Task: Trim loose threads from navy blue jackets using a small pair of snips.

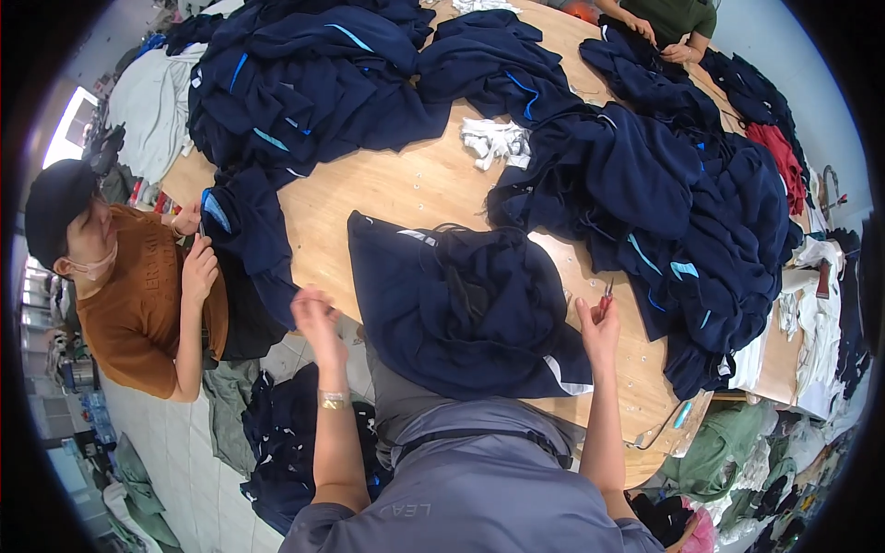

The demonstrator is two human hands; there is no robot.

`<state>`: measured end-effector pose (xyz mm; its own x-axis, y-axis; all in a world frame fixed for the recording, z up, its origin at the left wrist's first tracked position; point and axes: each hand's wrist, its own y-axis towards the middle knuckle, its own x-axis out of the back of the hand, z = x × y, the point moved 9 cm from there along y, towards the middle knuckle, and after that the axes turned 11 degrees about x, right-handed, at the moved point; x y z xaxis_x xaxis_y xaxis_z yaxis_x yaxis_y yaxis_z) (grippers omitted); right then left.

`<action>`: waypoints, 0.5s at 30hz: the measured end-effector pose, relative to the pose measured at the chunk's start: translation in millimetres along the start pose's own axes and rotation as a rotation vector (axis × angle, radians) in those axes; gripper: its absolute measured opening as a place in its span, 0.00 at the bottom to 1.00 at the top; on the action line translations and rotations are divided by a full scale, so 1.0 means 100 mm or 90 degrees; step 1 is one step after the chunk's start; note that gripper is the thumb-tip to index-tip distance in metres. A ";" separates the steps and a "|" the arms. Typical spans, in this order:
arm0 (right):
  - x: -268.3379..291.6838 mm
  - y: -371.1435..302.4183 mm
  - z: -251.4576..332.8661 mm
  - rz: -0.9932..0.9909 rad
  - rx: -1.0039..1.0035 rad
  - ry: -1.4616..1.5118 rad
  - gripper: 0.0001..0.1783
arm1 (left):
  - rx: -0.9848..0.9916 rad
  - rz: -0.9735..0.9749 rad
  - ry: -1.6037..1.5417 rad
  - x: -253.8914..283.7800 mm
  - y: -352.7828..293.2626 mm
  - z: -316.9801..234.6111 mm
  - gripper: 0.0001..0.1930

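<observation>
A navy garment (461, 295) with white strips on its edges lies bunched in front of me, partly over my lap. To its left, my left hand (319, 324) is raised off the cloth, fingers loosely apart and slightly blurred, holding nothing. My right hand (601, 334), just right of the garment, is closed around small red-handled thread snips (607, 300). Their metal tips point away from me.
Large navy garment heaps (313, 83) cover the far left, with another pile (664, 194) at right. White scraps (496, 143) lie mid-table (387, 184). A person in brown (147, 295) works at left; another person (678, 28) at far right. A turquoise-handled tool (682, 415) lies near the right edge.
</observation>
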<state>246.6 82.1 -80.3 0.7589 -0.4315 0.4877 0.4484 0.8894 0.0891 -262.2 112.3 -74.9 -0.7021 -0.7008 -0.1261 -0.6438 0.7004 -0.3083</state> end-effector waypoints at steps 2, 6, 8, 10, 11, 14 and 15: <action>-0.11 -0.04 -0.20 0.040 -0.041 0.035 0.20 | 0.124 0.142 0.189 -0.31 -0.19 0.31 0.14; -0.39 -0.17 -0.14 0.144 -0.059 0.048 0.19 | 0.136 0.356 0.635 -1.00 -0.65 0.77 0.21; -0.43 -0.18 -0.15 0.149 -0.061 0.033 0.16 | -0.035 0.419 0.694 -1.28 -0.80 0.78 0.18; -0.35 -0.16 0.00 0.079 -0.055 0.172 0.14 | 0.068 0.445 0.521 -1.36 -0.80 0.78 0.15; -0.31 -0.16 0.00 0.058 -0.106 0.297 0.11 | 0.172 0.458 0.347 -1.39 -0.80 0.80 0.13; -0.17 -0.17 0.06 -0.096 -0.255 0.828 0.09 | 0.402 0.560 -0.230 -1.49 -0.81 0.63 0.15; -0.10 -0.14 0.03 -0.108 -0.251 0.823 0.09 | 0.474 0.581 -0.357 -1.56 -0.91 0.44 0.16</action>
<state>230.9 74.5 -83.7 0.4800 -0.5555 -0.6790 0.5180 0.8041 -0.2917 -80.7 152.4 -68.7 -0.4552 -0.1026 -0.8844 0.4441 0.8348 -0.3254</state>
